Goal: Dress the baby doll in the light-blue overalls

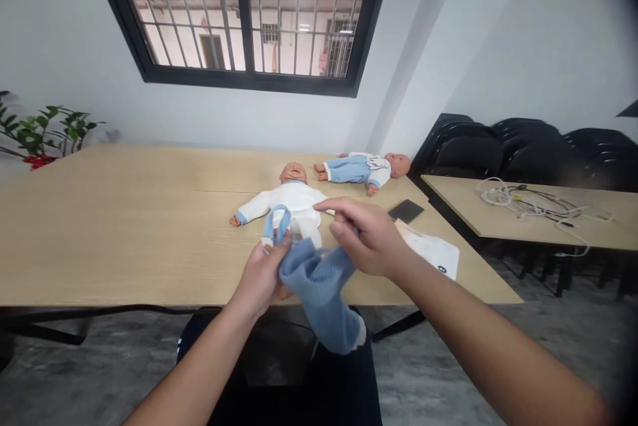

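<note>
A baby doll in a white suit (294, 203) lies on its back on the wooden table (124, 226), feet toward me. Both my hands hold a small blue knitted garment (321, 293) at the table's near edge, just in front of the doll's legs. My left hand (264, 276) pinches the garment's left side, where a blue strap loops up. My right hand (366, 233) grips its right side with fingers curled. The garment's lower part hangs below the table edge.
A second doll in blue trousers (363, 170) lies farther back on the right. A black phone (406, 211) and a white paper (431, 250) lie on the right side. A side table (538, 220) carries cables, with black chairs (468, 147) behind. A plant (42, 133) stands far left.
</note>
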A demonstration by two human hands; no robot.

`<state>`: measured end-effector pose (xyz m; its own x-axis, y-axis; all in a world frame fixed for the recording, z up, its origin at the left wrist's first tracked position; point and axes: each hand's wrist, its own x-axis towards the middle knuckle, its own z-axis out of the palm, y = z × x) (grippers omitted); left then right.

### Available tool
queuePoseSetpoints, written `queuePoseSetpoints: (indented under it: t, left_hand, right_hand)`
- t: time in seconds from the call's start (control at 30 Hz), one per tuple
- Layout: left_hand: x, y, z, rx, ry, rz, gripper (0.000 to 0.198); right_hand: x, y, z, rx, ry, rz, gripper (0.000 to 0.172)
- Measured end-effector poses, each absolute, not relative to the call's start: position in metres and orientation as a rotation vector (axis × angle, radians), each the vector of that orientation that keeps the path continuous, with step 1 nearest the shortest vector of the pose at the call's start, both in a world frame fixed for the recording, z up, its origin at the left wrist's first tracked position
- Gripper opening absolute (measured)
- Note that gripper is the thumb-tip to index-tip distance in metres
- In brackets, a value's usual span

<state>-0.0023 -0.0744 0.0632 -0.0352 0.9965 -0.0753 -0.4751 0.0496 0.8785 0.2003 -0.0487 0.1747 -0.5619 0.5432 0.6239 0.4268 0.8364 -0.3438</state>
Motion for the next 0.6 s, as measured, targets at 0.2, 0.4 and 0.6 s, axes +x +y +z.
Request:
queuePoseSetpoints:
  t: [0.2,0.4,0.6]
  left_hand:
    - [-0.031,-0.068,0.064,0.831,1.073,1.994,0.04]
    - [-0.043,-0.071,0.098,1.211,1.196,2.054,0.046]
    - [-0.037,-0.065,0.101,1.415,1.131,1.867,0.054]
  right_hand:
    - [0.247,-0.03,0.171,-0.548,-2.459,-0.533,0.032]
    - [0.262,-0.007,0.152,-0.972,-2.309,-0.247,0.031]
    - [0.253,-0.01,0.146,-1.195,-2.282,0.56,0.053]
